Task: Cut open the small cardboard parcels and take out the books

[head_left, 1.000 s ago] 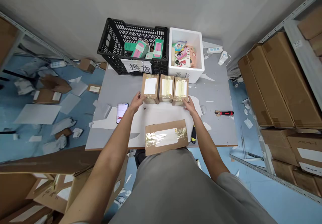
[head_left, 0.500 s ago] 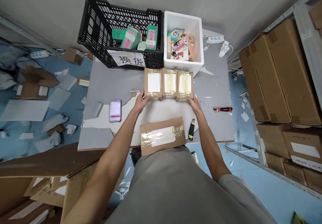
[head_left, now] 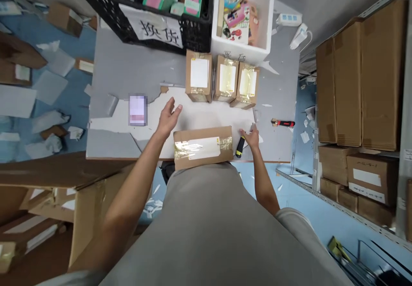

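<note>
Off the 3 boxes (head_left: 222,80) now: both hands (head_left: 169,116).

Both hands off small boxes (head_left: 222,80); right hand (head_left: 250,136) at yellow-black cutter (head_left: 239,147).

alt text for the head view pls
A person's right hand reaches the black-and-yellow knife beside a taped carton; the open left hand hovers over the table. Three small cartons stand beyond.
</note>
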